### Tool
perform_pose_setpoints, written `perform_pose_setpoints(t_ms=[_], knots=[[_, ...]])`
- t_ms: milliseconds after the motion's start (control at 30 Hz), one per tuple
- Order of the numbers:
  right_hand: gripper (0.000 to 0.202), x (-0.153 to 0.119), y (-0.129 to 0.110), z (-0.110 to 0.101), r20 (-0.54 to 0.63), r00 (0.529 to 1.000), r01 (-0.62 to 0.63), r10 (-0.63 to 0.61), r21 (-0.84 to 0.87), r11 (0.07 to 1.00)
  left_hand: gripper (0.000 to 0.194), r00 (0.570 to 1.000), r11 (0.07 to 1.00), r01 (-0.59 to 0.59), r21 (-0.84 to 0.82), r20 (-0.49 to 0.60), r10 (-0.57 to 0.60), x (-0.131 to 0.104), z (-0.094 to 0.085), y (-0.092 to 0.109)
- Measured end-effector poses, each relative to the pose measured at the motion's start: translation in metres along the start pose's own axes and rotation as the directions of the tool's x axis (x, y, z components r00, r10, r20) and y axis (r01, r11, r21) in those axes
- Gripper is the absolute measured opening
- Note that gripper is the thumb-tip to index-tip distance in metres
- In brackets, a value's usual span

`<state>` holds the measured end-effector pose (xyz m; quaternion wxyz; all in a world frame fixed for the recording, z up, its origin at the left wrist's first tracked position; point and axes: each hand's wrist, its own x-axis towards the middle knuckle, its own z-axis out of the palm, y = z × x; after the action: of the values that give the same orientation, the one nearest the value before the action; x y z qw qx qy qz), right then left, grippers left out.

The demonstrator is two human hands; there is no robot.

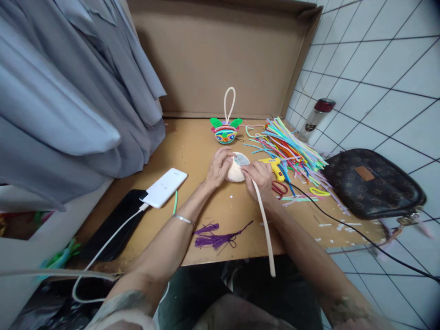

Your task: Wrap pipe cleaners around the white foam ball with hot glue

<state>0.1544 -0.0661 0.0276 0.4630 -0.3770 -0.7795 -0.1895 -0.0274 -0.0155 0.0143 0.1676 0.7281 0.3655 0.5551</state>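
A cream-coloured ball point(235, 172), partly wrapped in fuzzy pipe cleaner with a greyish bare patch on top, sits just over the table between my hands. My left hand point(218, 166) curls round its left side. Pressed to the ball's right side, my right hand point(259, 178) pinches a cream pipe cleaner point(264, 220), whose free length hangs down past the table's front edge. Behind the ball stands a colourful lion-head ornament point(225, 133) with green ears and a cream loop. A yellow glue gun point(276, 168) lies right beside my right hand, with red-handled scissors point(279, 188) partly hidden below it.
Many coloured pipe cleaners point(292, 144) are heaped at the right, near a bottle point(318, 117) and a brown bag point(374, 183). Purple tassels point(216, 239) lie in front. At left are a white power bank point(165, 188) with its cable and a black phone-like slab point(115, 229).
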Motion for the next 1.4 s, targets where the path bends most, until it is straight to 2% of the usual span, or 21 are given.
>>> perform_pose_setpoints(t_ms=[200, 367, 467, 733, 1000, 1167, 1400], knots=[[0.028, 0.0027, -0.0002, -0.0026, -0.051, 0.998, 0.039, -0.039, -0.003, 0.999, 0.036, 0.999, 0.999, -0.040, 0.025, 0.027, 0.039, -0.0011, -0.0016, 0.0036], [0.027, 0.0032, 0.0005, -0.0029, -0.065, 0.997, 0.048, -0.048, 0.004, 0.999, 0.038, 1.000, 1.000, 0.009, 0.018, 0.027, -0.010, -0.0030, -0.0003, 0.0011], [0.027, 0.0027, 0.0007, -0.0027, -0.058, 0.998, 0.040, -0.039, 0.001, 0.999, 0.039, 0.999, 0.999, 0.033, 0.007, 0.017, -0.033, -0.0039, 0.0003, -0.0006], [0.027, 0.0023, 0.0010, -0.0024, -0.037, 0.999, 0.025, -0.025, -0.017, 1.000, 0.036, 0.999, 0.999, -0.043, 0.014, 0.009, 0.042, -0.0025, 0.0015, 0.0029], [0.026, 0.0018, 0.0008, -0.0021, -0.031, 0.999, 0.021, -0.021, -0.001, 1.000, 0.034, 0.999, 0.999, -0.044, 0.009, 0.026, 0.044, -0.0011, 0.0005, 0.0037], [0.023, 0.0002, 0.0019, -0.0012, 0.027, 0.999, -0.023, 0.022, 0.017, 1.000, 0.034, 0.998, 1.000, -0.012, -0.010, 0.056, 0.013, -0.0012, -0.0005, 0.0031], [0.024, 0.0008, 0.0013, -0.0018, 0.019, 1.000, -0.024, 0.024, 0.007, 1.000, 0.037, 0.994, 0.999, -0.031, -0.032, 0.102, 0.034, -0.0030, -0.0041, 0.0027]])
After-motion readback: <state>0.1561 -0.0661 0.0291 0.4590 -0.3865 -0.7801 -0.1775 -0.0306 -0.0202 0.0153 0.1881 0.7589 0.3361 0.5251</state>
